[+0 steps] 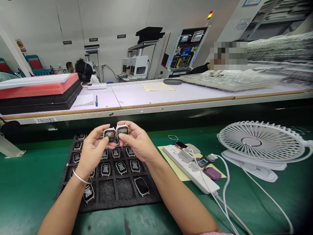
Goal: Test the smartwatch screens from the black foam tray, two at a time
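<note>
My left hand (94,145) grips a smartwatch (110,134) with a pale case and a lit screen showing green and red bands. Beside it, my right hand (134,138) pinches a second smartwatch (122,130), its screen also lit, with the thumb over the lower left of the display. The two watches are held side by side, screens toward me. Beneath them lies a black foam tray (107,205) with several strapless watches in its pockets, most showing white text. One watch at the tray's front right (141,186) has a dark screen. My forearms hide some pockets.
Right of the tray lies a white power strip (190,169) with chargers, cables and a purple watch-like piece (212,173). A white fan (261,143) stands farther right. Behind, a raised shelf (132,98) carries stacked foam (39,94), a pen (96,100) and plastic trays (227,81). Other people sit beyond.
</note>
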`<state>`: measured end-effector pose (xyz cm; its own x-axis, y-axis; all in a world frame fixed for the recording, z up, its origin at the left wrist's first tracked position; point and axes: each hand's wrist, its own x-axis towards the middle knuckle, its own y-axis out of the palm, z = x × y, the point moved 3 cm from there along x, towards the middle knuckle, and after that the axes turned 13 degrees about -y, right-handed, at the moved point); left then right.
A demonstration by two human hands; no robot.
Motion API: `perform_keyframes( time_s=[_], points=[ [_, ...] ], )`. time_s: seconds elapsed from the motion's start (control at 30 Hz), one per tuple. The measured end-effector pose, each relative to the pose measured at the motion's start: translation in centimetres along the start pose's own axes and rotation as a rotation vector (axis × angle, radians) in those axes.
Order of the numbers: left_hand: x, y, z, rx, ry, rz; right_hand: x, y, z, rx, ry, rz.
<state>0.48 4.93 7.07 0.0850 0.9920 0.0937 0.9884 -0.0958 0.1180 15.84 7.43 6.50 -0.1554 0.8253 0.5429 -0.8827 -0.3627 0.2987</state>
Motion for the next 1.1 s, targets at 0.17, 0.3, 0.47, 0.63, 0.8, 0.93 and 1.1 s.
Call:
perform_keyframes(
  time_s=[0.17,0.3,0.47,0.63,0.8,0.93,1.1],
  points=[
    [0.0,-0.1,-0.1,-0.012,0.000,-0.004,-0.1,0.1,0.1,0.002,0.000,0.009],
    [0.0,-0.1,-0.2,-0.010,-0.007,-0.008,-0.1,0.1,0.1,-0.010,0.002,0.010],
    [0.0,-0.1,-0.3,-0.011,-0.009,-0.008,-0.1,0.0,0.1,-0.004,0.002,0.016],
    [0.0,-0.2,0.0,-0.016,-0.006,-0.012,-0.1,-0.1,-0.2,0.030,0.005,0.028],
    [0.7,-0.4,-0.6,-0.052,-0.027,-0.017,1.0,-0.3,-0.2,0.144,0.047,0.038],
    [2.2,-0.1,-3.6,-0.080,0.037,0.008,4.3,0.1,1.7,0.136,-0.020,0.107],
    [3.7,0.7,-8.8,-0.060,0.266,0.023,8.8,1.4,5.8,0.089,-0.183,0.220]
  ],
)
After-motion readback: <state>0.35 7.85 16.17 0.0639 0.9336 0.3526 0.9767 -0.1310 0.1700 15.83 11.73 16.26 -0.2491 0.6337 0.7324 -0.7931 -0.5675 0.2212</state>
